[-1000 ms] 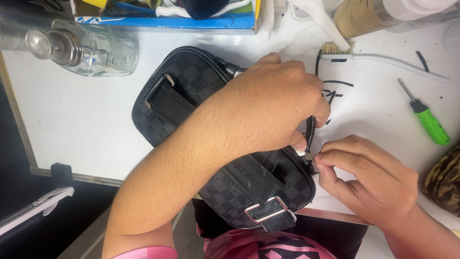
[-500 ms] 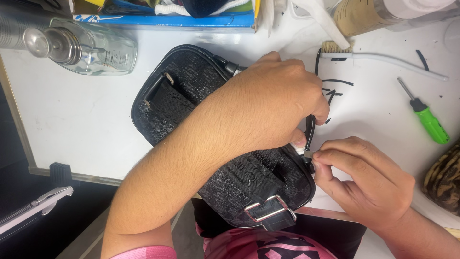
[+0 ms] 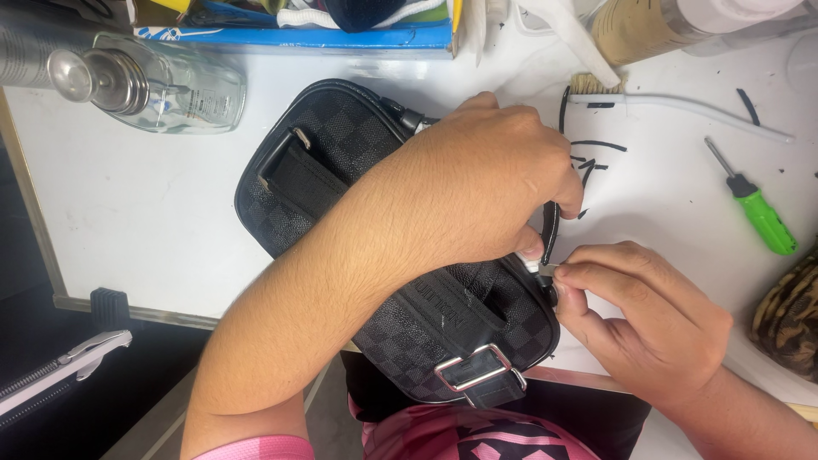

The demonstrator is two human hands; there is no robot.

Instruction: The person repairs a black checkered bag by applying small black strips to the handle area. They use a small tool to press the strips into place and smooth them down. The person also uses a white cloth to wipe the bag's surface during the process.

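At the near edge of the white surface [image 3: 128, 221] lies a soft, pliable checkered bag [image 3: 341, 145], likely light. The left hand [image 3: 477, 183] presses it flat while pinching a thin black strap [image 3: 551, 230]; at four o'clock, the right hand [image 3: 656, 324] pinches small metal hardware, mostly hidden. A green screwdriver [image 3: 761, 217] lies at two o'clock.

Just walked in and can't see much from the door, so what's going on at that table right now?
A person is working with both bare hands on a dark checkered bag lying on a white table. The left hand presses down over the bag's edge and pinches a thin dark strap piece, while the right hand pinches a small metal fitting at the same spot. Lying apart from the hands are a green-handled screwdriver, a white-handled brush and a clear glass bottle.
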